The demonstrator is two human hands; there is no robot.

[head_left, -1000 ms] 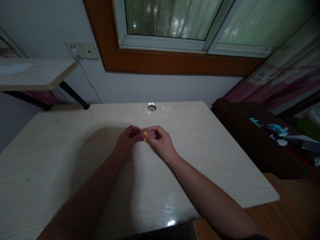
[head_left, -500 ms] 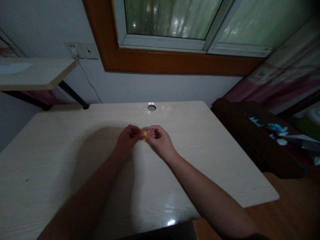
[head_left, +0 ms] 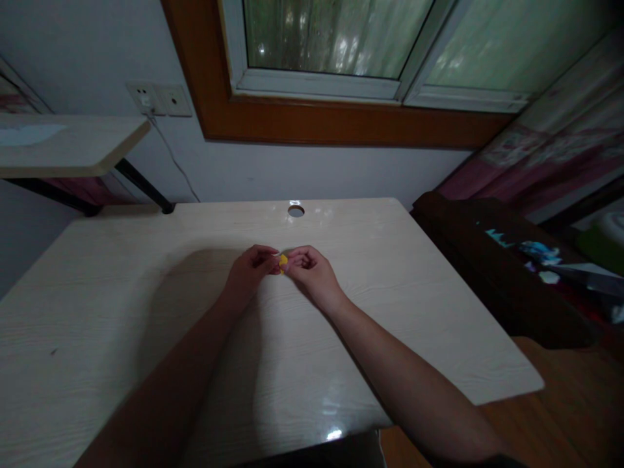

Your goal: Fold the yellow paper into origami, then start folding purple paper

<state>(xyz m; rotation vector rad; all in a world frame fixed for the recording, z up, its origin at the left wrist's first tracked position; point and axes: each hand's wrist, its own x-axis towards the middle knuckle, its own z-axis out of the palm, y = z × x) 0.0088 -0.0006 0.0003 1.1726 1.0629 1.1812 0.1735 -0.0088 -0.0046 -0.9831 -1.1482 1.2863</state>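
Note:
A small yellow piece [head_left: 283, 260] sits between my two hands, over the middle of the pale wooden desk [head_left: 390, 292]. It is too small for me to tell its kind. From the left, my left hand [head_left: 250, 270] pinches at it with thumb and forefinger; a bit of red shows by those fingertips. My right hand [head_left: 312, 270] grips the yellow piece from the other side, thumb against fingers. Both hands are closed, their fingertips nearly meeting, and they cover part of what they hold.
A round cable hole [head_left: 296, 211] lies near the desk's back edge. At the left, a raised shelf [head_left: 73, 170] stands on black legs. A plug with a white cord [head_left: 170, 153] hangs from the wall socket. Dark furniture [head_left: 468, 260] holding assorted items stands beyond the right edge.
The yellow piece has turned slightly between my fingertips and shows a different shape. Both hands keep nearly the same place and grip.

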